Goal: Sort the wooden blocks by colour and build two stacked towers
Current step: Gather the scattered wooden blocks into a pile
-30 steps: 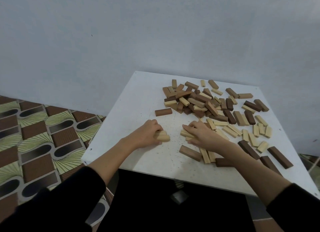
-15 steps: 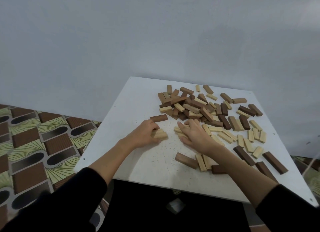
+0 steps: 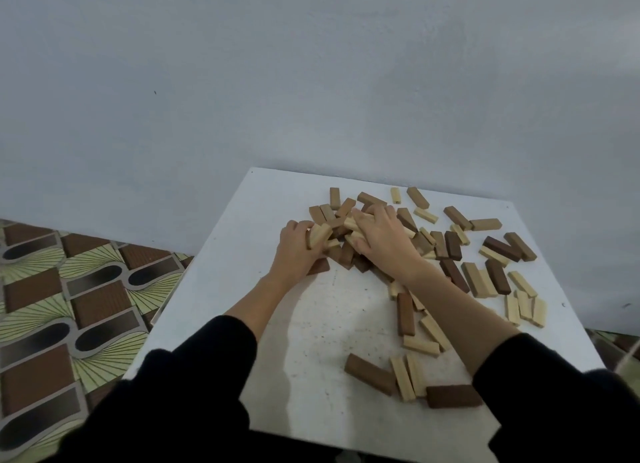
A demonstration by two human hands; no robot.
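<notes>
From the head view, both hands work at the heap (image 3: 349,234) of mixed blocks on the far middle of the white surface (image 3: 242,254). The left hand (image 3: 294,246) is closed around a small bundle of pale blocks (image 3: 318,235), held tilted at the heap's left edge, with a dark block (image 3: 318,266) lying just under the wrist. The right hand (image 3: 382,235) lies palm down on the heap with fingers spread over several pale pieces; whether it actually grips any of them I cannot tell. Loose blocks of both colours are scattered to the right and toward the near edge, among them a dark block (image 3: 370,373) touching a pair of pale ones (image 3: 408,377), and a row of pale ones (image 3: 524,308) near the right side. No tower stands yet (the bare patch in front of the wrists looks like the natural place for one), so I judge the sorting to be at an early stage. To do this step well, the right hand should pick pale pieces off the top of the heap rather than drag from below, which would bury others; the left should keep its bundle squared so it sets down flat, and dark blocks are best swept to one side, well apart.
</notes>
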